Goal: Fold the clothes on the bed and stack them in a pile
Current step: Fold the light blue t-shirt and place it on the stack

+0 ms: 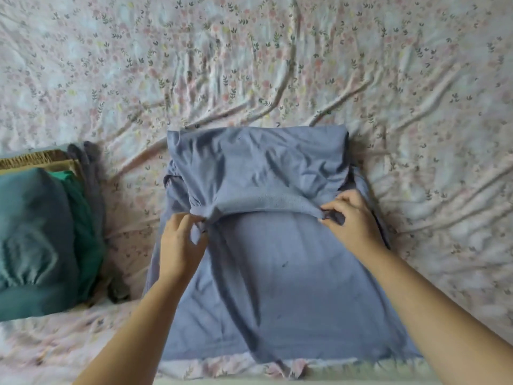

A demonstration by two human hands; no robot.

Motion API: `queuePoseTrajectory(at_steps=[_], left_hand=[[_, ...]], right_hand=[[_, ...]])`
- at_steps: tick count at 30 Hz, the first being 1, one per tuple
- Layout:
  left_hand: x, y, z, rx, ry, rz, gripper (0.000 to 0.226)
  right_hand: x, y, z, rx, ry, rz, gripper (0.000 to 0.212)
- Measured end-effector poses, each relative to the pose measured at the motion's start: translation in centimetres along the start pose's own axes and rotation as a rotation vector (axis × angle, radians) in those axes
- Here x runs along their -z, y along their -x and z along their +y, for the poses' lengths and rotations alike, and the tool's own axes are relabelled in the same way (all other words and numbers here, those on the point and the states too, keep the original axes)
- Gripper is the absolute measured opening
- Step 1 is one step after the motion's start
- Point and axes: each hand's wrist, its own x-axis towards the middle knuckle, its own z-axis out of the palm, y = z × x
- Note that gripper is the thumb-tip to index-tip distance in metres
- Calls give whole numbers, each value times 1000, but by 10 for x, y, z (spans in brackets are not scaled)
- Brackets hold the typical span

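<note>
Your left grip (180, 243) and right grip (351, 218) each pinch one end of the turned-back edge of the blue garment (277, 276), fingers curled into the cloth. The garment lies on the bed's floral sheet (249, 65), teal clothes (36, 240) heaped to its left.

Wicker basket (36, 159) at left edge

bed (249, 65): floral sheet, wrinkled | ctr: blue garment (277, 273), half-folded | L: teal clothes (33, 232), woven basket (36, 159)
</note>
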Motion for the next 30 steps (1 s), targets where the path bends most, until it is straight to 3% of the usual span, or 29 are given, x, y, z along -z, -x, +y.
queuePoseTrajectory(at_steps=[3, 7, 9, 12, 15, 18, 24, 30], left_hand=[[-12, 10, 6, 159, 221, -25, 29], [-17, -4, 18, 532, 565, 88, 38], [-21, -16, 20, 668, 563, 93, 52], [-24, -30, 22, 777, 504, 54, 60], [-19, -34, 18, 691, 560, 86, 42], [-6, -25, 5, 550, 421, 114, 17], [-3, -12, -13, 474, 297, -42, 21], [9, -22, -1, 426, 255, 24, 53]], right_hand=[[-7, 16, 0, -157, -97, -84, 34], [-13, 9, -11, -515, -496, -2, 24], [-17, 2, -13, -632, -637, 59, 24], [-22, -2, -20, -646, -651, 70, 34], [-21, -3, -22, -630, -599, 103, 34], [-12, 2, -17, -595, -511, 63, 39], [-18, 11, -6, -550, -238, -81, 30], [-15, 9, -16, -518, -286, 29, 42]])
